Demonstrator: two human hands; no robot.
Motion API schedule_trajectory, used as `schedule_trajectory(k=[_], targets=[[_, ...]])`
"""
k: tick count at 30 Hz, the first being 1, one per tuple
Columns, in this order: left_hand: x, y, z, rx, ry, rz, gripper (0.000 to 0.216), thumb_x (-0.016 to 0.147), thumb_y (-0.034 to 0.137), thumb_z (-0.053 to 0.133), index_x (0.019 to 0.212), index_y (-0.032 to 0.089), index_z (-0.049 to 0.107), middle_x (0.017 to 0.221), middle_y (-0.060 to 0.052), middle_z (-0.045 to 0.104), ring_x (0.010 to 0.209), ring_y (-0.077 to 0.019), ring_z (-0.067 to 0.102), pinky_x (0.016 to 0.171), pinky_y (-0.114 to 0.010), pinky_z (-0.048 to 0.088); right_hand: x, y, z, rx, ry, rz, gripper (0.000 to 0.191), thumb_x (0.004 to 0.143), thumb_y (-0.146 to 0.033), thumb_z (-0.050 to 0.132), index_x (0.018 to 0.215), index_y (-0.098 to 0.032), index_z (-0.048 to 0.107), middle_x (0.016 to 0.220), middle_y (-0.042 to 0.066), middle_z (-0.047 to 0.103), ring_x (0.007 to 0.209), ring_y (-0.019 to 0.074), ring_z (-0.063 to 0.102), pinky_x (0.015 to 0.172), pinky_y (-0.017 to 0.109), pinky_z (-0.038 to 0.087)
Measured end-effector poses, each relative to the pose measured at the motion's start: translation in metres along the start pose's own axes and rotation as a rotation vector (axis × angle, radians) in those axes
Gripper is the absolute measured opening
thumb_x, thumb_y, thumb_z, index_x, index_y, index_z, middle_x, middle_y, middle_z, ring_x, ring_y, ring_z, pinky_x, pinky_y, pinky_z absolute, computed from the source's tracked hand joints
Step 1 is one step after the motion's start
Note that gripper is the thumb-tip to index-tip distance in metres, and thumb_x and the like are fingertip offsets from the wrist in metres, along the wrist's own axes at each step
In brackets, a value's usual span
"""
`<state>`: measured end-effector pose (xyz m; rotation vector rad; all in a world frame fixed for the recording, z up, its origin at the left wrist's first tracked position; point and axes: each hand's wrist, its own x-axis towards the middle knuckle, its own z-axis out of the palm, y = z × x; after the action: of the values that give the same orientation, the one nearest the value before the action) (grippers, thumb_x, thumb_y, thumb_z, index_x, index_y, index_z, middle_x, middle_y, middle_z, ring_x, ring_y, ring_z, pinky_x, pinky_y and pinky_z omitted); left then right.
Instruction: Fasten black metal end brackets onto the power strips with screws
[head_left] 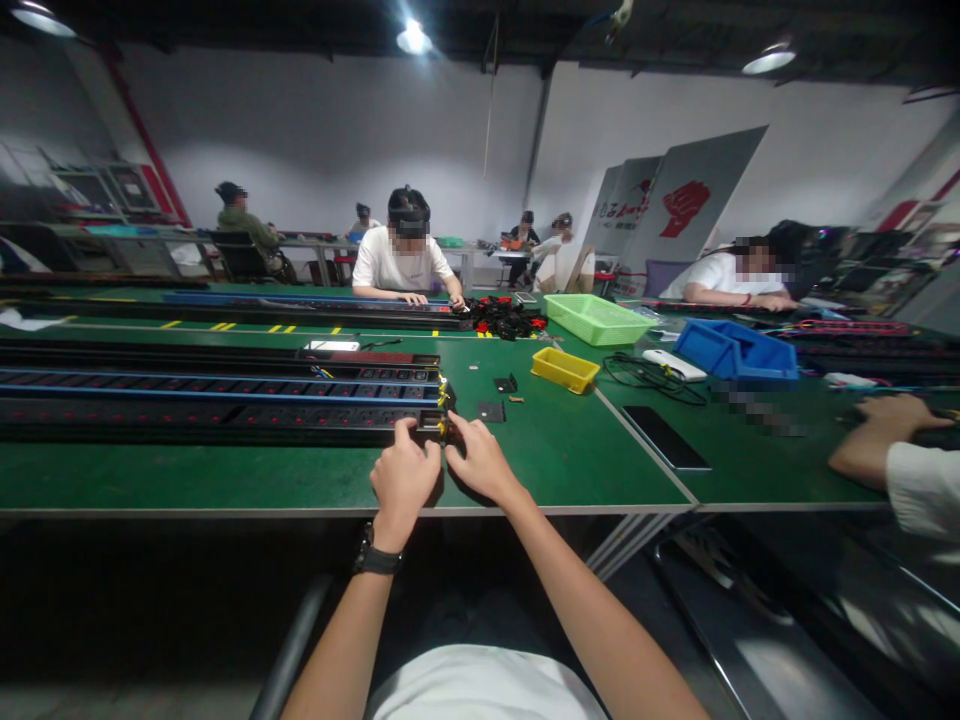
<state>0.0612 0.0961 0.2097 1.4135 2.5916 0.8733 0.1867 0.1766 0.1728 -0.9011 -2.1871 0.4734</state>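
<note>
A long black power strip (300, 420) with a row of sockets lies along the near side of the green table (285, 485), and its right end shows yellow wiring. My left hand (403, 472) is closed around the front edge near that end, its index finger on top. At the end face, my right hand (480, 460) reaches in with curled fingers. Its fingertips touch the end beside a thin dark piece that I cannot make out. Behind lies a second socket strip (390, 375). Small black plates (492, 411) rest to the right of my hands.
A yellow bin (565, 370), green basket (598, 320) and blue bins (736, 350) stand to the right, near a black cable (652, 380) and a phone (666, 437). Across the table a person (405, 250) works at another strip. Another person's arm (892, 450) extends in from the right.
</note>
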Motion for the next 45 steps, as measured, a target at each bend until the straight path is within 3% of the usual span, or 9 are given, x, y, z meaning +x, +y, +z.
schedule_trajectory(k=[12, 33, 45], targets=[[0.002, -0.001, 0.001, 0.019, -0.031, 0.023, 0.043, 0.093, 0.036, 0.051, 0.136, 0.028, 0.050, 0.089, -0.011, 0.074, 0.089, -0.0366, 0.072, 0.078, -0.043, 0.052, 0.000, 0.000, 0.000, 0.001, -0.013, 0.027, 0.066, 0.087, -0.018, 0.056, 0.152, -0.015, 0.047, 0.116, 0.013, 0.069, 0.108, 0.0259, 0.058, 0.098, 0.041, 0.050], [-0.002, -0.004, -0.006, 0.321, -0.029, 0.165, 0.051, 0.095, 0.029, 0.047, 0.146, 0.024, 0.043, 0.085, -0.015, 0.072, 0.083, -0.0366, 0.073, 0.076, -0.043, 0.055, -0.001, 0.001, 0.001, -0.020, 0.008, 0.022, 0.065, 0.086, -0.019, 0.057, 0.151, -0.015, 0.048, 0.112, 0.014, 0.067, 0.107, 0.0273, 0.059, 0.098, 0.043, 0.051], [-0.004, -0.009, -0.001, 0.294, -0.026, 0.154, 0.054, 0.095, 0.029, 0.048, 0.148, 0.026, 0.042, 0.084, -0.014, 0.073, 0.082, -0.0360, 0.073, 0.075, -0.043, 0.055, -0.001, 0.003, 0.003, -0.005, 0.012, 0.001, 0.066, 0.086, -0.019, 0.056, 0.151, -0.015, 0.047, 0.115, 0.014, 0.067, 0.109, 0.0260, 0.058, 0.099, 0.041, 0.051]])
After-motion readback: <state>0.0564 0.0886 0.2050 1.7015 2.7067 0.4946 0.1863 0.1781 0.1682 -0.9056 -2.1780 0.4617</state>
